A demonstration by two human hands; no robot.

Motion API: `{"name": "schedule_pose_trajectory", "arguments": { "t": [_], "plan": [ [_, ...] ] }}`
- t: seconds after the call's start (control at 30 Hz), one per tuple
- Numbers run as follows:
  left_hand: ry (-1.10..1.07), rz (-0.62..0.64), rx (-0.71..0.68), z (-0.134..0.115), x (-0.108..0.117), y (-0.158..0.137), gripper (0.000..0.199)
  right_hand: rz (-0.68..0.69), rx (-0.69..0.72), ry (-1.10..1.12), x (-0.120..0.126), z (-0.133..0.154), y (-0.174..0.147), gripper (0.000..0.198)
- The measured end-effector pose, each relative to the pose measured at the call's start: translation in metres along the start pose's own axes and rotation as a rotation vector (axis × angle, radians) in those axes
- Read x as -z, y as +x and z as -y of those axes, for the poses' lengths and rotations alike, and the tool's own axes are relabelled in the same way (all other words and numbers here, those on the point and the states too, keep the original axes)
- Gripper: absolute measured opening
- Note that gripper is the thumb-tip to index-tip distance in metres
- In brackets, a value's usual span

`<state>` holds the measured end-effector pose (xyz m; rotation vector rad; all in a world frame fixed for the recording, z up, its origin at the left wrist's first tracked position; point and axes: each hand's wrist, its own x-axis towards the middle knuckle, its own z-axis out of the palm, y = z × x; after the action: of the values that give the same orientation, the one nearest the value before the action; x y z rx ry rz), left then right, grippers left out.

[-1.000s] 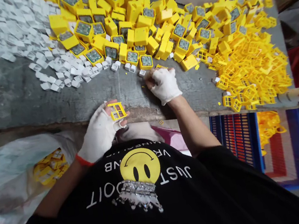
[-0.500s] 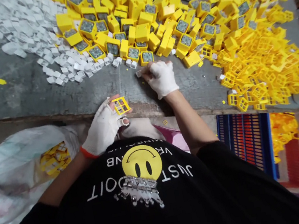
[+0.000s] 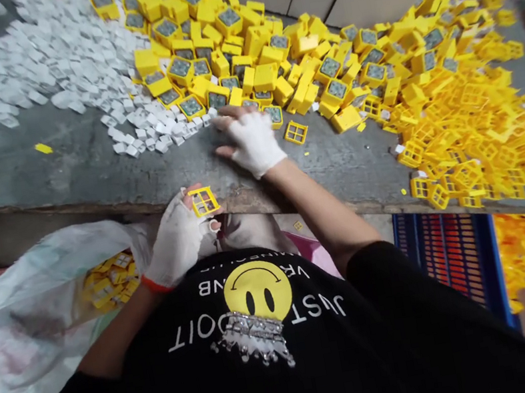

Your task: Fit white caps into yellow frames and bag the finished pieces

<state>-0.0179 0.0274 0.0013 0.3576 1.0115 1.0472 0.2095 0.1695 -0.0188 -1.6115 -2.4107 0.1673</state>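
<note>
A person's two hands, in white fingerless gloves, at a grey worktable (image 3: 87, 183). The left hand (image 3: 176, 239) grasps a yellow window frame (image 3: 204, 201) in its fingers at the near edge of the table, the panes facing up, presumably so that its openings stay visible and accessible. The right hand (image 3: 253, 142) is farther in, its fingers extended and thumb spread apart; the fingertips lie at the right end of the small white pieces (image 3: 164, 129) (whether they touch one cannot be told). The supplies lie in an arc beyond the hands, white to the left, yellow boxes (image 3: 266, 77) in the middle and a heap of frames (image 3: 479, 131) to the right, probably so that each kind is within reach. A loose frame (image 3: 296, 132) lies flat just right of the right hand.

Materials: the frames look like thin, glossy moulded plastic, square and divided by crossbars into four openings. The boxes are blocky and smooth, many with a mottled grey face; the white pieces are small, pale and angular. The tabletop looks worn and scuffed, the gloves soft and knitted, with an orange cuff at the left wrist.
</note>
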Motion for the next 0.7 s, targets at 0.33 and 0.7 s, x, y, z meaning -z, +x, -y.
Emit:
{"name": "schedule_pose_trajectory", "arguments": {
  "t": [0.33, 0.7],
  "plan": [
    [0.102, -0.302, -0.205, -0.023, 0.051, -0.007, 0.045, 0.222, 0.308, -0.066, 0.006, 0.118, 0.163, 0.060],
    [0.247, -0.128, -0.022, -0.086, 0.012, 0.062, 0.033, 0.383, 0.340, -0.054, 0.012, 0.060, 0.083, 0.062]
  ]
}}
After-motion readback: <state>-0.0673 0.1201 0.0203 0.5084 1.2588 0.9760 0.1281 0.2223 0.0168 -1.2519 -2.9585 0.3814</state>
